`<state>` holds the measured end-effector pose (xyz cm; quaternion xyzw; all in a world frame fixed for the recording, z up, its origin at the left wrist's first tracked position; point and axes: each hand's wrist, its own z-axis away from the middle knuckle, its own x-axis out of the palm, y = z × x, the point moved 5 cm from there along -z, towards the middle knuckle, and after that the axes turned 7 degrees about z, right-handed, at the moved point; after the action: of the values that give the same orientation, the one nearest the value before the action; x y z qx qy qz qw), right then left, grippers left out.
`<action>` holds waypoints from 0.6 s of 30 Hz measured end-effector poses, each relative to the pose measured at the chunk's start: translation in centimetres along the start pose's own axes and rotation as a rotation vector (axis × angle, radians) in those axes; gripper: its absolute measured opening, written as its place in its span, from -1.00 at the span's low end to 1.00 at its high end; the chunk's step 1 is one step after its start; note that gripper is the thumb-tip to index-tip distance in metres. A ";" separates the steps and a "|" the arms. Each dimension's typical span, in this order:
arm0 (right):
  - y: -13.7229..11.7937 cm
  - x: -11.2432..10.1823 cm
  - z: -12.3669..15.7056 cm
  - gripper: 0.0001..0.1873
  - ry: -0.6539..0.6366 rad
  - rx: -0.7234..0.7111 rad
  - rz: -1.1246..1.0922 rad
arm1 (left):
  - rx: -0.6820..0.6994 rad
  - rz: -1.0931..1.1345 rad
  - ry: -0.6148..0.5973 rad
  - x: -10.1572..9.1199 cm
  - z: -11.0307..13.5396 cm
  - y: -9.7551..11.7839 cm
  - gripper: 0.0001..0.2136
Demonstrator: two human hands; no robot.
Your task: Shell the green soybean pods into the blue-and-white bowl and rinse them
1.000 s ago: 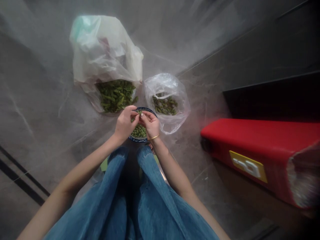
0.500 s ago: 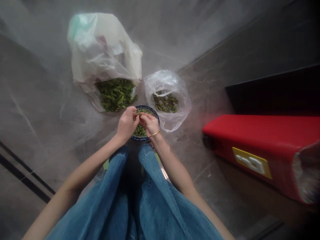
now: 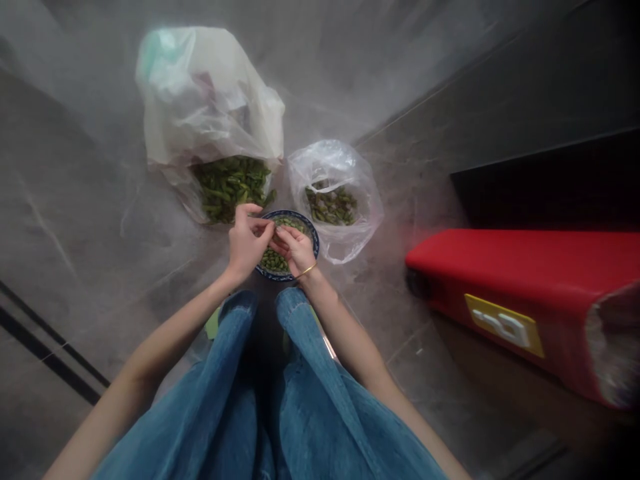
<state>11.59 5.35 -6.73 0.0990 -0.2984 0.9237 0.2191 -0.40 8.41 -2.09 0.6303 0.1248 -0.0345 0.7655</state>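
Observation:
Over a blue-and-white bowl (image 3: 316,244) of shelled green beans (image 3: 276,260), my two hands meet, fingertips almost touching. My left hand (image 3: 246,245) is closed in a pinch of thumb and index finger, with its upper fingers curled. My right hand (image 3: 299,253), with a thin gold bracelet at the wrist, is closed too. A small green bean pod seems to sit between the fingertips, mostly hidden by them. Past my left hand, green pods (image 3: 233,187) spill from the mouth of a big white plastic bag (image 3: 210,100). A clear plastic bag (image 3: 367,200) holds darker pods or husks (image 3: 333,205) beyond my right hand.
Grey stone-look tiles (image 3: 115,200) make up the floor. At the right stands a red box-like object (image 3: 525,267) with a yellow label. My knees in blue jeans (image 3: 295,313) are just below the bowl, and something light green (image 3: 213,327) shows beside the left knee.
My left hand has shifted slightly left and its upper fingers have lifted, so more of the bowl shows. My right hand stays nearly in place over the bowl.

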 end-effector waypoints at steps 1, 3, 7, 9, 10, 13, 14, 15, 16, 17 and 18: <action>0.2 -0.1 -0.1 -0.79 0.025 0.000 0.001 | 0.008 0.001 0.003 0.0 0.1 0.1 -0.68; 0.3 -0.3 -0.2 -0.81 0.053 -0.001 0.001 | -0.006 0.042 -0.003 0.0 0.1 0.2 -0.70; 0.3 -0.6 -0.5 -0.86 0.071 0.032 -0.059 | -0.059 0.066 -0.063 0.2 0.0 -0.2 -0.66; 0.2 -0.7 -0.5 -0.87 0.068 0.049 -0.076 | -0.054 0.006 -0.099 0.3 -0.1 -0.2 -0.65; 0.2 -0.8 -0.6 -0.88 0.063 0.048 -0.079 | -0.041 -0.029 -0.112 0.4 -0.1 -0.1 -0.65; 0.3 -0.9 -0.8 -0.90 0.053 0.035 -0.087 | 0.000 -0.105 -0.136 0.5 -0.2 0.3 -0.67; 0.3 -0.9 -0.8 -0.90 0.054 0.033 -0.088 | 0.003 -0.113 -0.136 0.5 -0.2 0.3 -0.68; 0.4 -1.0 -0.9 -0.89 0.054 0.032 -0.087 | -0.002 -0.111 -0.135 0.5 -0.3 0.2 -0.68; 0.4 -1.0 -0.9 -0.89 0.052 0.032 -0.086 | -0.014 -0.098 -0.131 0.5 -0.3 0.0 -0.68; 0.4 -1.0 -0.9 -0.89 0.048 0.032 -0.083 | -0.034 -0.073 -0.126 0.5 -0.3 -0.3 -0.68; 0.4 -0.9 -0.8 -0.89 0.041 0.030 -0.077 | -0.060 -0.037 -0.117 0.5 -0.3 -0.6 -0.68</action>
<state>12.19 5.24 -7.87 0.0950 -0.2758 0.9207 0.2592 -0.08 8.62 -2.87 0.6015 0.0923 -0.0818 0.7893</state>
